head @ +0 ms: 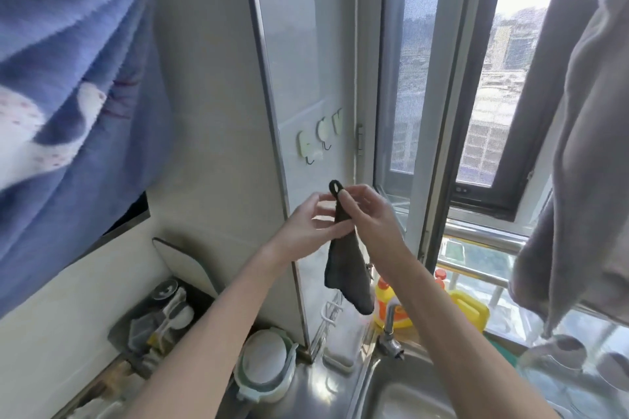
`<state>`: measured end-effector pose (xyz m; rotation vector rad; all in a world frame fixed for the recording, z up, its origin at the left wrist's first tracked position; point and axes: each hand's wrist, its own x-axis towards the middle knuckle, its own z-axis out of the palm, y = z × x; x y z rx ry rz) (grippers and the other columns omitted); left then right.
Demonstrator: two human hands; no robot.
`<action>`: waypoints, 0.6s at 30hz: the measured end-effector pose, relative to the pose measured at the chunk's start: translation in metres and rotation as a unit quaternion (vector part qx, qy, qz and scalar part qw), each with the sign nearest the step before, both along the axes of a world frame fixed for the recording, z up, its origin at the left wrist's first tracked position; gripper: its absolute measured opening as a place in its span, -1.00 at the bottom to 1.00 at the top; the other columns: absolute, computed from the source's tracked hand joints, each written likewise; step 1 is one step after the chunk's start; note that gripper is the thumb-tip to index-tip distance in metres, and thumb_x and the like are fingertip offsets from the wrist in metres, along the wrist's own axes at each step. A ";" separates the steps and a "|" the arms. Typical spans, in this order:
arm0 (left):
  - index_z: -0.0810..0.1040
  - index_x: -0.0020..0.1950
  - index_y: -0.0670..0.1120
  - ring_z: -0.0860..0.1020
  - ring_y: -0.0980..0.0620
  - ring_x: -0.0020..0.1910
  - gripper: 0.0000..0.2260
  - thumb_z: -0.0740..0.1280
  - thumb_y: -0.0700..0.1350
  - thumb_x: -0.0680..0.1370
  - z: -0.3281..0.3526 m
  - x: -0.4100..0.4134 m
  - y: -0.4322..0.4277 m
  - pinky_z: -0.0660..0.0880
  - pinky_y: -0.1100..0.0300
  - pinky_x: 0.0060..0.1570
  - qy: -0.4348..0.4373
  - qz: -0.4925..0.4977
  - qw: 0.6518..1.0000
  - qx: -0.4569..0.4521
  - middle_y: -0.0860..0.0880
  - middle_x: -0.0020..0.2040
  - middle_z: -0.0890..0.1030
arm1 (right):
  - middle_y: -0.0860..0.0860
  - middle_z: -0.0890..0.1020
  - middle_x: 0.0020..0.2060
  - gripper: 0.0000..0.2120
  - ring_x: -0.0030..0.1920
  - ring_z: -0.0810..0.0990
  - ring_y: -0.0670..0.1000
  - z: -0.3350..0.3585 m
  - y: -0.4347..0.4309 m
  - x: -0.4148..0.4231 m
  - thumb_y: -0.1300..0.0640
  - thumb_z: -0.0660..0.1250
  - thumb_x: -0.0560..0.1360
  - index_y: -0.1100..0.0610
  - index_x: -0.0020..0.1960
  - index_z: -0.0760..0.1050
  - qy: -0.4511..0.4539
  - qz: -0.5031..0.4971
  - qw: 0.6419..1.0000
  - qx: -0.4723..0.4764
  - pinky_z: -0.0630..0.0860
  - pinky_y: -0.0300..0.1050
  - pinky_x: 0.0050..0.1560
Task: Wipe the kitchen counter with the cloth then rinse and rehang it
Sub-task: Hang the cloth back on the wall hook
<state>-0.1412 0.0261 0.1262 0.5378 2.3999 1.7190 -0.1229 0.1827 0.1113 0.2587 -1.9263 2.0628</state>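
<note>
- Up in the air goes the small dark charcoal cloth with a sewn hanging loop [345, 258], held above the stainless steel sink [401, 391] and a little to its left.
- The cloth looks limp and bunched; it narrows to a thin neck at the top and widens into a drooping tail below.
- The right hand [369, 214] pinches the neck just under the loop [335, 186], thumb and fingers closed on the fabric.
- The left hand [308, 223] grips the cloth from the other side, fingers wrapped on the same upper part.
- Above the sink, on the pale wall panel, sit three pale green adhesive hooks [320, 136]; the loop is just below them, not touching any.
- Nothing lies between loop and hooks.
- Behind the sink stand a yellow detergent bottle with an orange cap [384, 299], a yellow jug [471, 311] and the chrome tap [391, 326].
- Left of the sink sits a green-rimmed lidded container [269, 364].
- High above the sink hang a blue fleece garment [68, 78] on the left and a grey towel [585, 146] on the right.
- The cloth's long axis runs near vertical, loop up, tail tilting down towards the right.
</note>
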 end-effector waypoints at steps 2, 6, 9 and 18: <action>0.40 0.39 0.06 0.63 0.09 0.19 -0.40 0.58 -0.10 0.44 -0.011 -0.004 0.002 0.60 0.15 0.15 -0.015 -0.036 0.999 -0.017 0.01 0.23 0.62 | 0.04 0.72 -0.17 -0.85 -0.13 0.69 0.02 0.008 0.003 -0.007 -0.01 0.41 0.61 0.07 0.02 0.65 0.009 0.006 1.000 0.002 0.62 0.04 -0.01; 0.46 0.08 -0.01 0.67 -0.04 0.04 -0.75 0.38 -0.32 0.54 -0.046 -0.006 0.018 0.66 0.20 -0.11 -0.002 0.038 0.999 -0.014 -0.08 0.04 0.67 | -0.05 0.62 -0.31 -0.90 -0.34 0.54 -0.11 0.022 0.006 -0.024 0.09 0.34 0.67 0.12 0.04 0.55 0.075 -0.033 0.991 0.110 0.46 -0.19 -0.23; 0.45 0.12 -0.16 0.67 -0.05 0.04 -0.89 0.23 -0.31 0.63 -0.063 -0.002 0.025 0.63 0.24 -0.14 0.018 0.043 0.999 -0.003 -0.09 0.00 0.66 | 0.00 0.61 -0.27 -0.96 -0.34 0.58 0.05 0.022 0.006 -0.038 0.07 0.27 0.70 0.01 0.07 0.47 0.116 -0.078 0.960 0.243 0.51 -0.01 -0.29; 0.53 0.28 0.08 0.62 0.06 0.18 -0.74 0.30 -0.15 0.63 -0.044 -0.021 0.013 0.58 0.25 0.11 0.081 0.117 0.988 0.059 0.06 0.20 0.63 | 0.16 0.67 -0.20 -0.87 -0.33 0.57 -0.11 0.016 0.008 -0.061 0.00 0.32 0.67 0.05 0.06 0.55 0.027 -0.021 0.986 0.163 0.47 -0.21 -0.29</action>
